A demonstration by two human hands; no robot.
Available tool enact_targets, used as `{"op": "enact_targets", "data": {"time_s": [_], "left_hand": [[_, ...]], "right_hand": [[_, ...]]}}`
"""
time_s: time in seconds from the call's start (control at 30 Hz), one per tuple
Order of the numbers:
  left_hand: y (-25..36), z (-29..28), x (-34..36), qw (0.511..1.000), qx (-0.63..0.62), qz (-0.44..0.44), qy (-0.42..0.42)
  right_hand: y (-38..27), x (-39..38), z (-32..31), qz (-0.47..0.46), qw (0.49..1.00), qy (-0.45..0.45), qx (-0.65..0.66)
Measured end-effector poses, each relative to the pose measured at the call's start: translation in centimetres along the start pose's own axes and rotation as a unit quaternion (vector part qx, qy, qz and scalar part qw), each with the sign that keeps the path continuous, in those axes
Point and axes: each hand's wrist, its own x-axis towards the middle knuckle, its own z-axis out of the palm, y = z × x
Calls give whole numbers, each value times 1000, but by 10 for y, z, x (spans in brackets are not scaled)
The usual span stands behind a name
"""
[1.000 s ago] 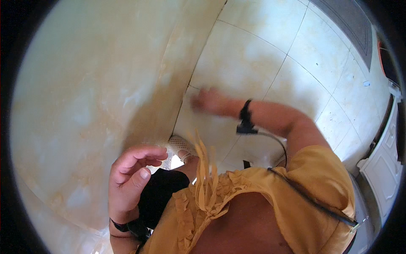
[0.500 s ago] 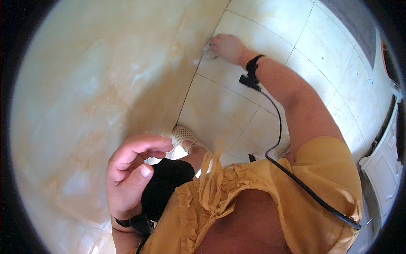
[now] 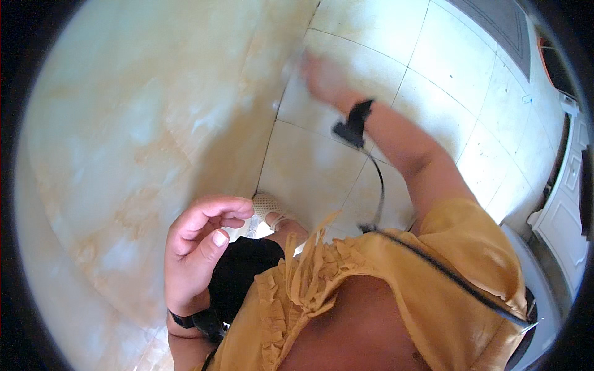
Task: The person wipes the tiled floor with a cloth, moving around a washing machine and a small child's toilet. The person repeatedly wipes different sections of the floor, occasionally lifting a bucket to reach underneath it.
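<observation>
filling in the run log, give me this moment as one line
left hand: empty, fingers curled, held near body | right hand: blurred, stretched out at floor tiles by wall | black wrist strap with cable

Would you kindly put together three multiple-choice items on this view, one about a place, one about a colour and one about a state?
1. Where is the right hand?
A. Stretched out near the seam where the marbled wall meets the tiled floor
B. Resting on the knee
C. Behind the back

2. What colour is the ruffled top?
A. Blue
B. Mustard yellow
C. White

3. How is the left hand?
A. Flat on the floor
B. Gripping a cloth
C. Raised, fingers loosely curled, holding nothing

Answers: 1 A, the blurred hand sits by the wall-floor seam; 2 B, the fabric is plainly yellow; 3 C, the palm is bare with the fingers bent.
</observation>
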Motion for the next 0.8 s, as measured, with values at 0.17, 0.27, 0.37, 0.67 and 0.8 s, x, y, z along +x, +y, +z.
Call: {"op": "enact_targets", "data": {"time_s": [0.17,0.27,0.37,0.67,0.8], "left_hand": [[-7,2,9,999,24,-20,10],[-9,4,10,999,28,-32,22],[-6,4,7,999,30,-36,15],[3,6,1,999,-13,-20,-29],[2,1,1,999,25,-5,-48]], "right_hand": [[-9,-100,72,-256,958,-123,36],[78,-70,36,-100,991,-56,73],[181,-41,-75,20,972,183,-145],[100,-16,-126,65,977,156,-128],[39,12,-28,-64,980,151,-109]]}}
